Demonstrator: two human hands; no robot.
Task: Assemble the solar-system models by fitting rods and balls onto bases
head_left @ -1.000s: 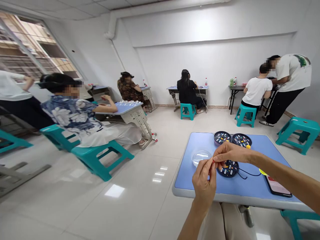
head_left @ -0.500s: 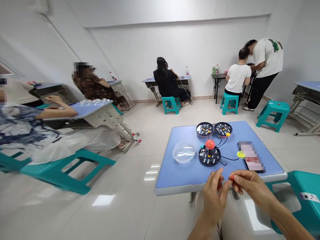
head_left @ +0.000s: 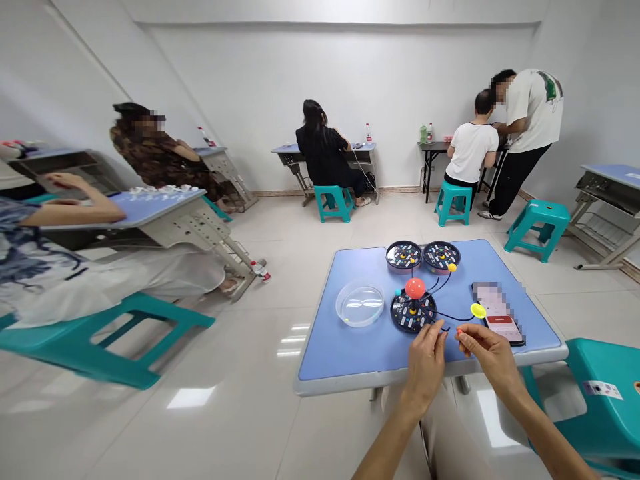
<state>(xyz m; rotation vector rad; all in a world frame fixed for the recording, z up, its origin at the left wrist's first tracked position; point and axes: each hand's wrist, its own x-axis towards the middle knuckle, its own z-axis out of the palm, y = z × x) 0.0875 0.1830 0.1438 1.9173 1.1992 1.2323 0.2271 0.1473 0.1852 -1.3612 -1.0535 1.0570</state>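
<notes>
A solar-system-like model with a round black base (head_left: 407,320) stands near the middle of my desk. A red ball (head_left: 415,289) sits at its centre, and thin curved black rods reach outward. Several carry small coloured pieces, among them a yellow disc (head_left: 479,311) on the right. My left hand (head_left: 425,363) is at the front of the base, its fingers closed around a low black rod (head_left: 447,329) whose tip pokes out. Just right of that tip, my right hand (head_left: 490,353) pinches a small red bead (head_left: 460,331), which looks slightly apart from the rod.
A clear round plastic dish (head_left: 360,323) lies left of the model. Two round black discs (head_left: 404,255) stand side by side at the back. A phone (head_left: 500,327) lies at the right edge. A teal stool (head_left: 595,373) stands beside the desk. Other people sit at desks beyond.
Both hands have moved forward over the desk to the model. My left hand has closed at the low rod, and the red bead has come near its tip. The view has shifted slightly.
</notes>
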